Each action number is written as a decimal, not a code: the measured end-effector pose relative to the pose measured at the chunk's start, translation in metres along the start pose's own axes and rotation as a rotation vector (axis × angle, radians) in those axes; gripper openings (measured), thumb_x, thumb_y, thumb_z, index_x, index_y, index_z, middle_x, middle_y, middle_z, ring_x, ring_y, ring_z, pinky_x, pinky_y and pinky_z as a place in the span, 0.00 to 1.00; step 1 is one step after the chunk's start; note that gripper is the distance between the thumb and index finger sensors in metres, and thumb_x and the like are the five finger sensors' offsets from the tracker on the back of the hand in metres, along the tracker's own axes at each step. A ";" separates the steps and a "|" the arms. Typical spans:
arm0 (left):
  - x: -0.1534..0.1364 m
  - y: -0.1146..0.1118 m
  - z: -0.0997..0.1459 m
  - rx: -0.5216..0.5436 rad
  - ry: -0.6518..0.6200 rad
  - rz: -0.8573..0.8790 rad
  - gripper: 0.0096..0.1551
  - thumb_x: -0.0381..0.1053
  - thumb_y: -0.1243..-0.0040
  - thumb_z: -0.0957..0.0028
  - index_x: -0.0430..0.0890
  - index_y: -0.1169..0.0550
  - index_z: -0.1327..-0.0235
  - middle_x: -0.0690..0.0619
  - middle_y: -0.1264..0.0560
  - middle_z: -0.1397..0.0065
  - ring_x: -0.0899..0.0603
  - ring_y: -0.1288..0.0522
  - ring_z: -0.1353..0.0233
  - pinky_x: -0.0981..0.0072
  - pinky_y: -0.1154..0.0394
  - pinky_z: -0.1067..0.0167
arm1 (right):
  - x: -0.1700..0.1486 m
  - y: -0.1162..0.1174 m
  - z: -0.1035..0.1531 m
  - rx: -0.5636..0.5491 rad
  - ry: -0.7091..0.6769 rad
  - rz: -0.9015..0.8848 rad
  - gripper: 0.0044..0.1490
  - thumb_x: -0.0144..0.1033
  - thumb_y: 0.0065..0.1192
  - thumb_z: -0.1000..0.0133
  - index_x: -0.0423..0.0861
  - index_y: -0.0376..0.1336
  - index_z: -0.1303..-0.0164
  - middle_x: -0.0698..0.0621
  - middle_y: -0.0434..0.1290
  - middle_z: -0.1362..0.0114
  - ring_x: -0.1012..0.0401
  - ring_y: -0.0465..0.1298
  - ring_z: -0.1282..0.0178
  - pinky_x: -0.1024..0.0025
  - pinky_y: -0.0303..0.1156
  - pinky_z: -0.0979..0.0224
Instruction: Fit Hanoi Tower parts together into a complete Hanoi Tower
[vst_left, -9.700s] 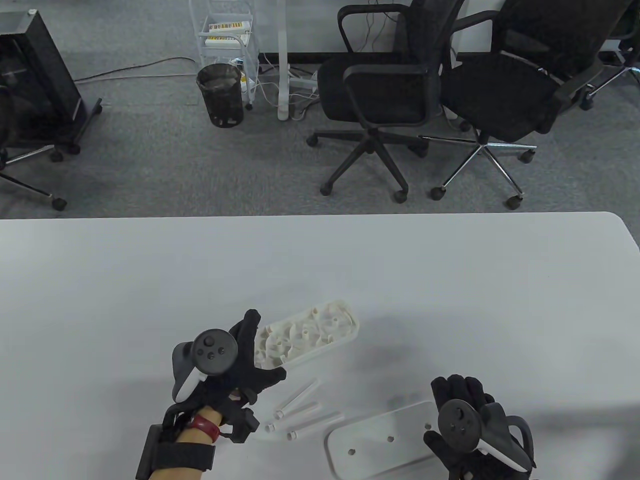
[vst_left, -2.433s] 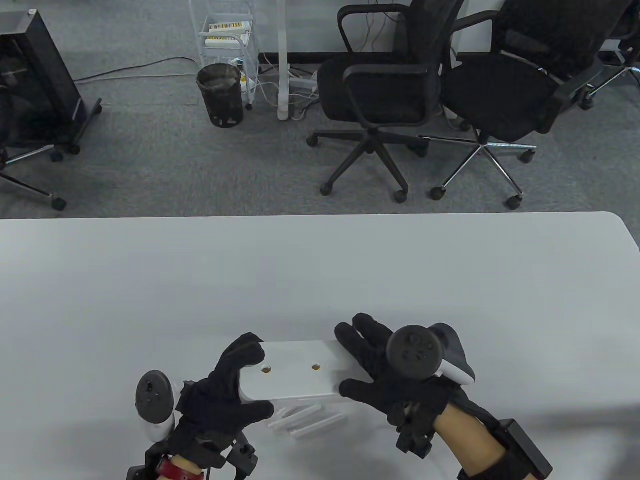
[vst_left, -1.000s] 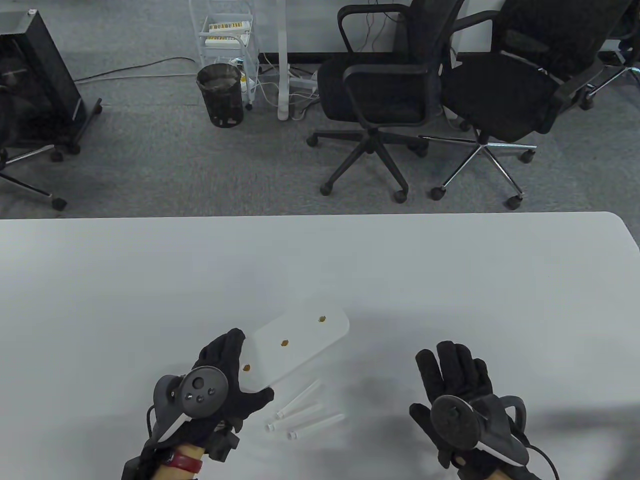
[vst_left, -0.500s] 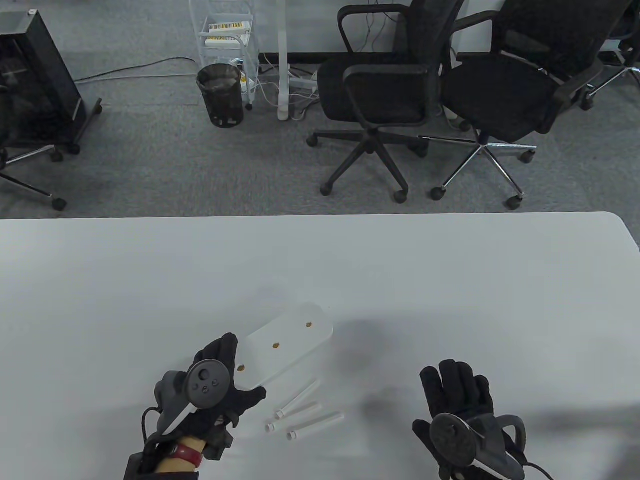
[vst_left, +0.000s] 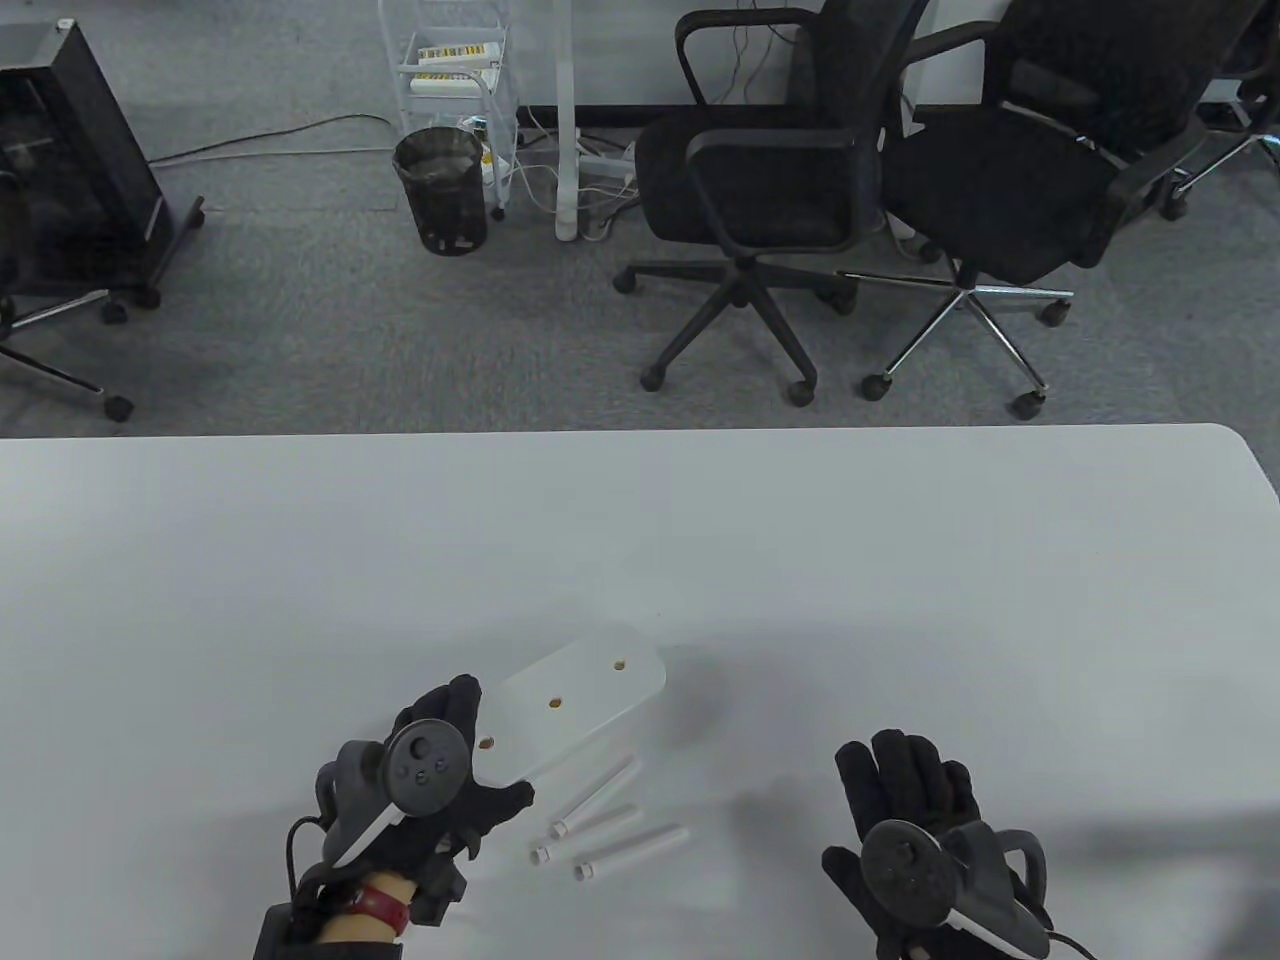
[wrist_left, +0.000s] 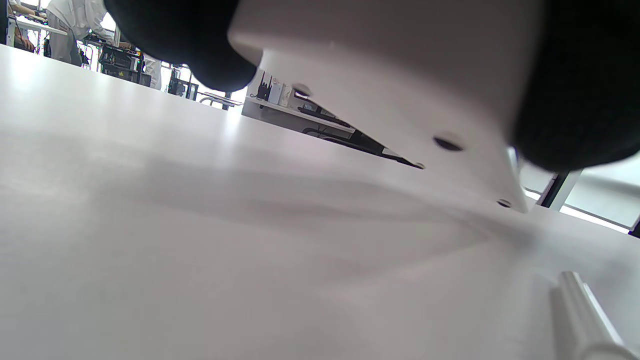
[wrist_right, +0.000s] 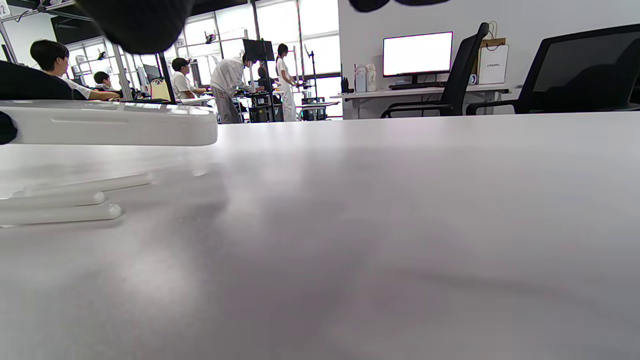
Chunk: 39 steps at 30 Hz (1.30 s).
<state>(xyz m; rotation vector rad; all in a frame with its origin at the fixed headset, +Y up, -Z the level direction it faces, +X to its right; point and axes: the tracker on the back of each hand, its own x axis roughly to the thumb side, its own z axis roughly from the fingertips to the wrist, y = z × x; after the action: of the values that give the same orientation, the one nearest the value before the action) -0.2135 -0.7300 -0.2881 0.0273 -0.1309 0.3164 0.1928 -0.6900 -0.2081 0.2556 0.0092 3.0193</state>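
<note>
base end under left hand

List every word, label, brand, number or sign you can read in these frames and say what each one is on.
None can be read for certain.
Paper bag on the far desk: a small printed line, too blurred to read.
Boxes on the white cart on the floor: coloured print, too small to read.
White base held by the left hand, three pegs, right hand: no text visible.
</note>
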 end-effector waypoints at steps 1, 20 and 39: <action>-0.001 -0.001 0.000 -0.005 0.003 -0.001 0.72 0.73 0.21 0.71 0.38 0.40 0.22 0.35 0.37 0.23 0.27 0.30 0.29 0.35 0.32 0.31 | 0.000 0.000 0.000 0.002 0.000 -0.003 0.56 0.55 0.57 0.54 0.45 0.38 0.23 0.35 0.38 0.17 0.34 0.42 0.19 0.31 0.42 0.23; -0.013 -0.019 -0.004 -0.156 0.056 -0.063 0.70 0.71 0.25 0.66 0.43 0.47 0.19 0.37 0.42 0.19 0.27 0.33 0.24 0.34 0.35 0.29 | -0.001 0.002 -0.001 0.057 -0.002 -0.043 0.54 0.55 0.57 0.54 0.45 0.41 0.23 0.35 0.41 0.17 0.33 0.43 0.19 0.31 0.43 0.24; -0.020 -0.040 -0.007 -0.302 0.104 -0.142 0.72 0.68 0.28 0.62 0.43 0.58 0.21 0.36 0.51 0.18 0.28 0.40 0.22 0.38 0.37 0.29 | 0.002 0.006 0.000 0.088 -0.007 -0.027 0.54 0.55 0.57 0.54 0.45 0.41 0.23 0.35 0.42 0.16 0.33 0.44 0.19 0.31 0.44 0.24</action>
<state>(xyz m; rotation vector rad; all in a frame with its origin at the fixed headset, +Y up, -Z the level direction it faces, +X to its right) -0.2187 -0.7741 -0.2977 -0.2777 -0.0721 0.1535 0.1904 -0.6959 -0.2079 0.2717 0.1442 2.9945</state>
